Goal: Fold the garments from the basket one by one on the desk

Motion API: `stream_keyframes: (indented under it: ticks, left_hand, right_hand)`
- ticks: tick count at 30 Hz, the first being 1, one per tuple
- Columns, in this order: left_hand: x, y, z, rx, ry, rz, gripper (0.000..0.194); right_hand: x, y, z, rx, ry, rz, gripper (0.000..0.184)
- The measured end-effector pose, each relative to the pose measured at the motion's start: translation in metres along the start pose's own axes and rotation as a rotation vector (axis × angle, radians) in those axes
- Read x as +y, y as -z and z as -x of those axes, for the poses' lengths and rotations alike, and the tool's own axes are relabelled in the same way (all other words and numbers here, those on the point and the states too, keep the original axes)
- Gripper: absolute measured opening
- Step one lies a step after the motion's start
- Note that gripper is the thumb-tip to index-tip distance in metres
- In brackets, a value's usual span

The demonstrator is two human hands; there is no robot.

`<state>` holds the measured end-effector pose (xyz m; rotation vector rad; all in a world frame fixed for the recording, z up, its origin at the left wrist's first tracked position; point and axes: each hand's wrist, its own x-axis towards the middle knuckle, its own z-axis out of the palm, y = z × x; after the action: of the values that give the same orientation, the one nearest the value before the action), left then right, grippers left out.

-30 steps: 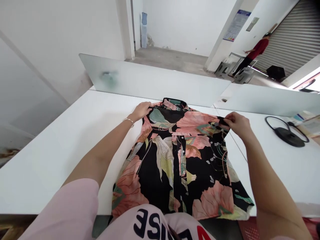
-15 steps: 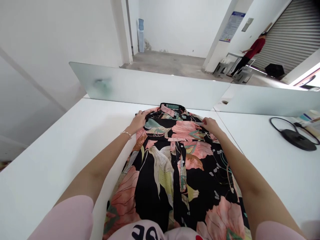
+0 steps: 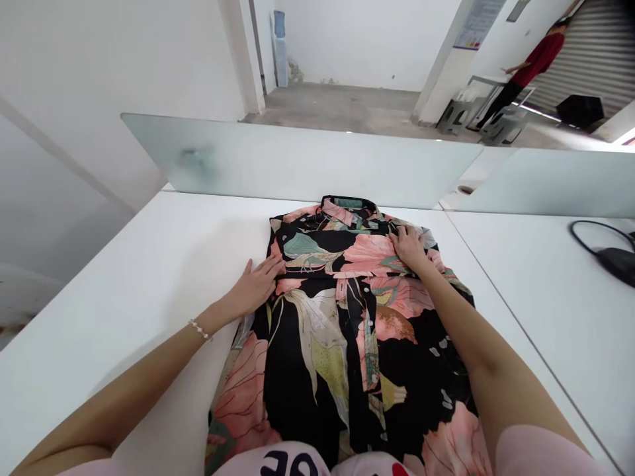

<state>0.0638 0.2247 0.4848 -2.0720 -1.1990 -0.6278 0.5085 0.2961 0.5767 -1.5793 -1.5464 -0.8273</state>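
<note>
A black shirt with pink and green flowers lies flat on the white table, its collar at the far side and its sleeves folded in. My left hand rests open and flat along the shirt's left edge, fingers stretched toward the cloth. My right hand lies on the upper right of the shirt, just below the collar, fingers spread and pressing the cloth down. Neither hand holds anything.
A frosted glass divider runs along the table's far edge. A black stand with a cable sits on the neighbouring table at the right. Far back at the right a person in a red top stands by stools.
My left hand slid down from the shirt's left shoulder to its left edge and opened flat. My right hand let go of the right sleeve, moved inward and now presses below the collar.
</note>
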Motion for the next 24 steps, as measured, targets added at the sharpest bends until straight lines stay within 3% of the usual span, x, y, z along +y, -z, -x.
stream_keyframes:
  ticks: [5,9,13,16,20,24]
  left_hand:
    - [-0.012,0.039,-0.034,-0.035,0.038,0.155,0.042]
    - [-0.014,0.064,-0.096,0.161,-0.007,0.177,0.037]
    - [-0.026,0.057,-0.16,0.209,0.116,0.19,0.044]
    - [-0.037,0.045,-0.189,0.204,0.206,0.252,0.057]
    - [-0.041,0.04,-0.2,0.097,0.261,0.37,0.066]
    - [-0.037,0.041,-0.198,-0.087,0.16,0.326,0.065]
  right_hand:
    - [0.012,0.012,-0.034,-0.059,-0.011,-0.053,0.053]
    - [0.026,0.023,-0.068,-0.165,-0.106,-0.057,0.052]
    - [0.037,0.027,-0.082,-0.232,-0.124,-0.073,0.049]
    - [0.04,0.029,-0.081,-0.231,-0.138,-0.102,0.059]
    - [0.041,0.035,-0.076,-0.278,-0.112,-0.148,0.063]
    - [0.041,0.043,-0.07,-0.37,-0.058,-0.175,0.053]
